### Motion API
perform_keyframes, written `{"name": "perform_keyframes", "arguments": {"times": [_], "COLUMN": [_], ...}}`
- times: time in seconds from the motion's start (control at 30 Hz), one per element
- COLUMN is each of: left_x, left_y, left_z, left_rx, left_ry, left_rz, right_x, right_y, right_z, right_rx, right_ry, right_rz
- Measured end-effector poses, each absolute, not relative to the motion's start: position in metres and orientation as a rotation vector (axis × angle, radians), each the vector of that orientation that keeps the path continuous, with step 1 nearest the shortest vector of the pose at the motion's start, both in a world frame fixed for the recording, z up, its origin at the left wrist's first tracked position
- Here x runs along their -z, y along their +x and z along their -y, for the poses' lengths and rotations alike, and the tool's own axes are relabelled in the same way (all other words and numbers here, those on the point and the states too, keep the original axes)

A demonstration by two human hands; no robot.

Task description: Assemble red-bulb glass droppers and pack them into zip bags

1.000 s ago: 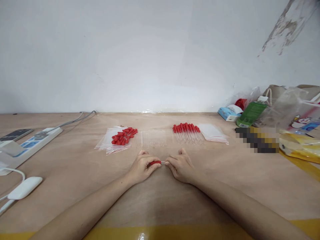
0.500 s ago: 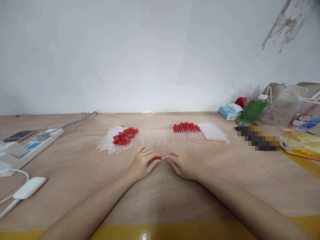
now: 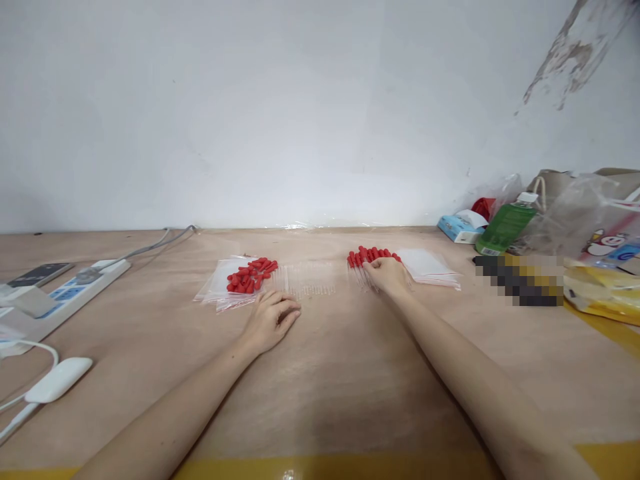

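My left hand [image 3: 273,322] rests on the table with its fingers loosely bent and apart, holding nothing that shows. Just beyond it lies a heap of loose red rubber bulbs [image 3: 249,275] on a stack of clear zip bags [image 3: 213,285]. A row of bare glass tubes [image 3: 313,279] lies to the right of the heap. My right hand [image 3: 389,275] is over the row of glass droppers with red bulbs [image 3: 357,257], its thumb and fingertips pinched together on a dropper there. The hand hides part of that row and most of the pinched dropper.
More clear bags [image 3: 431,268] lie right of the droppers. At the back right are a blue tissue pack [image 3: 457,230], a green bottle [image 3: 505,227] and plastic bags [image 3: 565,207]. On the left are a power strip [image 3: 75,293], a phone [image 3: 40,274] and a white charger [image 3: 60,380].
Both hands were together at the centre on one red-bulbed dropper. My right hand has since moved forward and right to the dropper row; my left has let go and shifted slightly left.
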State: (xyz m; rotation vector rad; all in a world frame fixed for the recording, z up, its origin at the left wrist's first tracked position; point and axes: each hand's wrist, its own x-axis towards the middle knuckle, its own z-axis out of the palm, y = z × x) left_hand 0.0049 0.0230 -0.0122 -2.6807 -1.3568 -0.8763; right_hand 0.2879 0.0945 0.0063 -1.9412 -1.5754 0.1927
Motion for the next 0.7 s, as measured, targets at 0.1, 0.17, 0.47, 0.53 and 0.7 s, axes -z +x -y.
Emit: {"name": "perform_keyframes", "arguments": {"times": [0.1,0.17,0.47,0.53,0.7], "left_x": [0.012,0.012,0.007,0.003,-0.002], "left_y": [0.005,0.004,0.005,-0.003,-0.039], "left_z": [-0.023,-0.023,-0.027,-0.033,-0.056], "left_rx": [0.866,0.867,0.922,0.891,0.679], "left_ry": [-2.706,-2.719,-2.175,-1.94,-1.798], "left_rz": [1.36,1.356,1.715,1.837,2.142], "right_x": [0.001,0.004,0.007,0.008,0.011], "right_y": [0.28,0.277,0.253,0.245,0.237], "right_z": [-0.101,-0.101,-0.091,-0.093,-0.095], "right_rx": [-0.155,-0.125,0.064,0.075,0.138], "right_ry": [-1.973,-1.983,-1.933,-1.952,-1.993], "right_rz": [1.543,1.529,1.819,1.843,1.879]}}
